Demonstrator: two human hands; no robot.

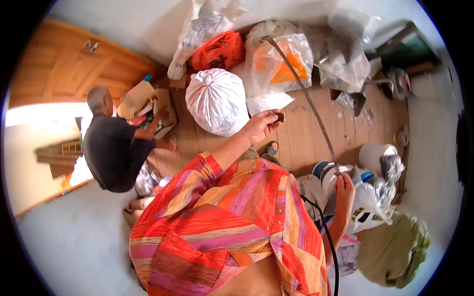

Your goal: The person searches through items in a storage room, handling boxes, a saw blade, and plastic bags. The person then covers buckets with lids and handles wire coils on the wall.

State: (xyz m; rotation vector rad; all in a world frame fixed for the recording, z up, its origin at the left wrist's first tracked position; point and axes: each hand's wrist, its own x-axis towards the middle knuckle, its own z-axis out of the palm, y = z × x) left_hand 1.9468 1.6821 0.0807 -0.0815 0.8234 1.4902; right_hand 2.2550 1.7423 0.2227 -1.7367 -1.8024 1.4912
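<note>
My left hand (260, 126), in the middle of the view, pinches a small dark brown piece (280, 117) between thumb and fingers. On the right, my right hand (344, 186) is closed on the lower end of a long, thin, dark strip (313, 106). The strip slants up and left from that hand, its far end in front of a clear plastic bag (256, 64). A tied white bag (216, 101) stands on the floor just beyond my left hand. The strip and the small piece are apart.
At the left a person (112, 140) crouches by an open cardboard box (165, 111). A red bag (219, 51) lies by the wall. On the right are a metal dustpan (351, 101), a white bucket (377, 157) and green cloth (393, 250). A black cord (334, 246) hangs beside my right arm.
</note>
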